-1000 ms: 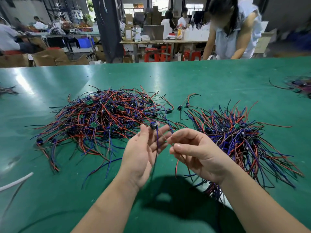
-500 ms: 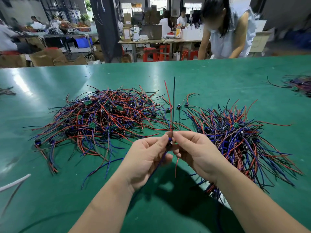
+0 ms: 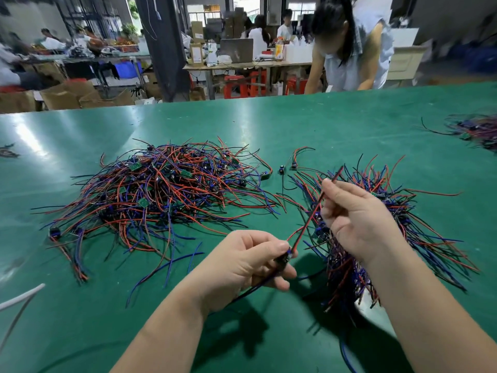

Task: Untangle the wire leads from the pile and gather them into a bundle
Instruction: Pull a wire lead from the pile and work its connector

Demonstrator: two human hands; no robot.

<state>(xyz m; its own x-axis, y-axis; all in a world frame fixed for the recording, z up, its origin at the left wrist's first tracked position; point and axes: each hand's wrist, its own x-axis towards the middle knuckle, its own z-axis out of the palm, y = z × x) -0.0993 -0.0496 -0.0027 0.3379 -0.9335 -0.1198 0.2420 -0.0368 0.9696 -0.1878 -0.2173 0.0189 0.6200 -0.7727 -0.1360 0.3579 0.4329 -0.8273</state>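
A big tangled pile of red, blue and black wire leads (image 3: 166, 195) with small green boards lies left of centre on the green table (image 3: 269, 125). A gathered bundle of leads (image 3: 403, 238) lies at the right, partly under my right forearm. My left hand (image 3: 250, 265) pinches the black component end of one wire lead (image 3: 309, 222). My right hand (image 3: 357, 219) pinches the same lead's red and black wires further up, stretching them taut on a slant. Blue and black wires trail down from my left hand.
A few loose leads (image 3: 285, 168) lie between the two heaps. Another small heap (image 3: 478, 130) sits at the table's far right edge. A white cable (image 3: 21, 297) crosses the near left. A person (image 3: 349, 44) bends over beyond the table's far edge.
The lead's red and black wires stood upright between both hands; now my right hand has slid up and right along them, tilting them rightward, while my left hand dropped lower.
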